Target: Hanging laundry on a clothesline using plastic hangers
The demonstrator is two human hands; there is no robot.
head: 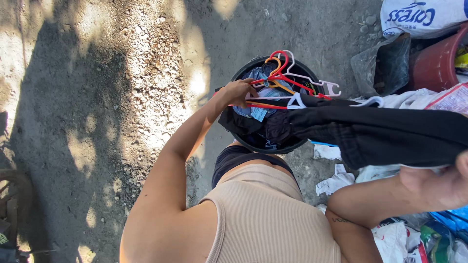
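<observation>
Head view: left hand (240, 92) grips hangers (287, 83) over bucket (273, 146); black garment (380, 134) alongside.

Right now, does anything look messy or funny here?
Yes. Scraps of white paper and plastic lie scattered on the dirt ground. The black garment droops from the right hand over the black bucket, where the left hand grips tangled hangers.

A white printed sack (423, 17) lay at the top right on the sunlit dirt ground (97, 97), beside a dark red tub (436, 63) and a grey plastic bag (382, 65). White crumpled rags (336, 182) and blue plastic (451, 219) lay lower right.
</observation>
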